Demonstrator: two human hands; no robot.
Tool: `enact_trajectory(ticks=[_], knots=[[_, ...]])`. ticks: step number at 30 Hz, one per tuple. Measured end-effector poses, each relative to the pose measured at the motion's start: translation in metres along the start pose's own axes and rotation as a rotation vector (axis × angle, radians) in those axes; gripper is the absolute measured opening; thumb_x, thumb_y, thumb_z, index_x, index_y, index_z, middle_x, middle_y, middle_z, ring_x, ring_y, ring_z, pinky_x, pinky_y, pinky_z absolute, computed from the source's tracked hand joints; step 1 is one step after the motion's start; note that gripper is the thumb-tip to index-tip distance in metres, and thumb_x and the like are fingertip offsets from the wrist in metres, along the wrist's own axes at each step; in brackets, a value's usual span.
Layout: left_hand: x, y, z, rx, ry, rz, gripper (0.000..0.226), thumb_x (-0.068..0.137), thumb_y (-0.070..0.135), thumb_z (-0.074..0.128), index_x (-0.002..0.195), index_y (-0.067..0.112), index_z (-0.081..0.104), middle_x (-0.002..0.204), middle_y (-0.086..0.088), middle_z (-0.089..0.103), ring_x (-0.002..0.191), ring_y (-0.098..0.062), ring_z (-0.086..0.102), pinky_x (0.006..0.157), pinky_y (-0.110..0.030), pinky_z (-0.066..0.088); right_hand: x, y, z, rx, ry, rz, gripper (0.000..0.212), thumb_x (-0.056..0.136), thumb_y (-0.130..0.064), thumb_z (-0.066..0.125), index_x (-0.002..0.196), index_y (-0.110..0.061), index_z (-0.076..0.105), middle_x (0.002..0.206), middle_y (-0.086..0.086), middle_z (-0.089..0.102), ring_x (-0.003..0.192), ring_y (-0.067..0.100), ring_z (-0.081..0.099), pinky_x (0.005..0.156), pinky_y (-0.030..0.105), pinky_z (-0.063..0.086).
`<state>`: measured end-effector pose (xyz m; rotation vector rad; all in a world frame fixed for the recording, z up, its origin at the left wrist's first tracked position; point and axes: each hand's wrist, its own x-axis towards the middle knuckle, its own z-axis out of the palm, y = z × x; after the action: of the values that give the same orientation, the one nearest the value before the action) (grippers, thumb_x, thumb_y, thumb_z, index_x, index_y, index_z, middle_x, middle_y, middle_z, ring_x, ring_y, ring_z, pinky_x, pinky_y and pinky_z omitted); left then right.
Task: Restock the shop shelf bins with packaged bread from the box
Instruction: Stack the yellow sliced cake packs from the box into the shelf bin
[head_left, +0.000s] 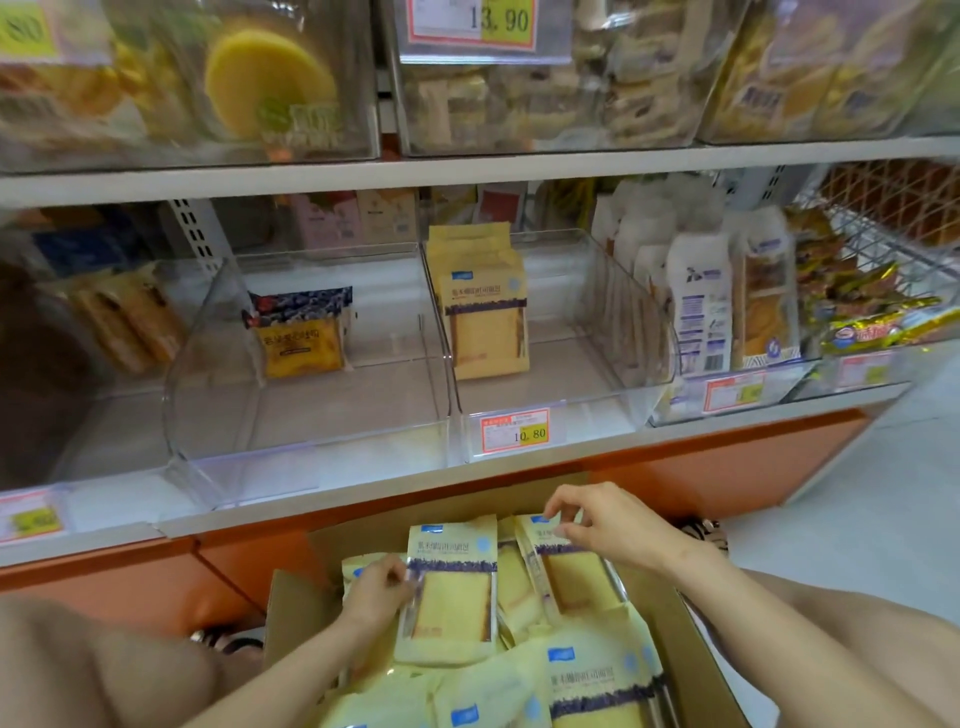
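The left hand (376, 590) has its fingers curled round the left edge of a flat, rectangular bread pack of glossy pale-yellow film (452, 597). The pack has a dark band across it and a clear window showing a yellow-brown slice, and it is lifted face-up above the heap. The right hand (608, 525) pinches, thumb against fingertips, the top edge of a second pack of the same kind (569, 566), tilted just right of the first. So two packs are gripped, one per hand.

Under and around both grips lie more such packs, crinkled and overlapping, at least five. They fill the open brown cardboard box (693, 654), which has matt, stiff flaps.

Above and beyond the hands, on the white shelf board (415, 480), stand clear bins. Above the right hand, a clear hard-plastic bin with a curved front (639, 322) holds a short upright row of the same pale-yellow packs (485, 317), at least two, against its left wall. It bears one orange-and-yellow price label (514, 432). Above the left hand, the neighbouring clear bin (208, 353) holds one small orange pack with a dark blue top (301, 332).
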<state>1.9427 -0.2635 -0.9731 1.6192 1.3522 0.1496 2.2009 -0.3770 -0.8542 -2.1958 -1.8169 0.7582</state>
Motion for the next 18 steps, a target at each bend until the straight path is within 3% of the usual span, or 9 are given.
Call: enact_trajectory(ticks=[4,9,13,16,18], knots=[[-0.009,0.010,-0.011,-0.178,-0.083,0.051,0.015,0.092,0.006,0.055,0.078,0.009,0.051,0.080,-0.004,0.062,0.075,-0.018,0.057,0.070,-0.029,0.045,0.004,0.000,0.004,-0.001,-0.032,0.022,0.019,0.092,-0.029,0.057,0.111,-0.030,0.060,0.098,-0.012,0.064,0.088,0.010,0.063,0.084,0.033,0.050],[-0.041,0.024,-0.020,-0.238,-0.149,0.194,0.013,0.092,0.009,0.056,0.082,0.004,0.051,0.086,0.002,0.067,0.080,-0.009,0.061,0.069,-0.018,0.046,-0.001,-0.007,0.014,0.058,-0.108,0.005,0.029,0.092,-0.029,0.057,0.120,-0.037,0.052,0.107,-0.012,0.061,0.092,0.009,0.058,0.085,0.030,0.048],[-0.066,0.044,-0.037,-0.253,-0.145,0.291,0.014,0.089,0.009,0.059,0.083,-0.001,0.052,0.091,0.001,0.069,0.082,-0.010,0.061,0.069,-0.021,0.049,-0.011,-0.011,0.022,0.286,-0.159,-0.013,0.034,0.087,-0.027,0.066,0.109,-0.048,0.051,0.120,-0.015,0.049,0.098,0.007,0.057,0.091,0.028,0.049],[-0.084,0.064,-0.051,-0.323,-0.108,0.352,0.012,0.087,0.005,0.059,0.079,-0.001,0.052,0.079,0.001,0.066,0.067,-0.004,0.059,0.058,-0.015,0.045,-0.022,-0.018,0.019,0.516,-0.175,-0.058,0.040,0.084,-0.021,0.070,0.110,-0.045,0.051,0.125,-0.020,0.043,0.111,0.004,0.050,0.095,0.024,0.047],[-0.095,0.076,-0.059,-0.389,-0.085,0.393,0.013,0.085,0.009,0.062,0.077,0.004,0.053,0.075,0.001,0.064,0.068,-0.006,0.059,0.062,-0.017,0.043,-0.029,-0.023,0.016,0.713,-0.166,-0.103,0.044,0.083,-0.015,0.071,0.115,-0.037,0.051,0.127,-0.020,0.046,0.112,0.007,0.053,0.096,0.028,0.048]])
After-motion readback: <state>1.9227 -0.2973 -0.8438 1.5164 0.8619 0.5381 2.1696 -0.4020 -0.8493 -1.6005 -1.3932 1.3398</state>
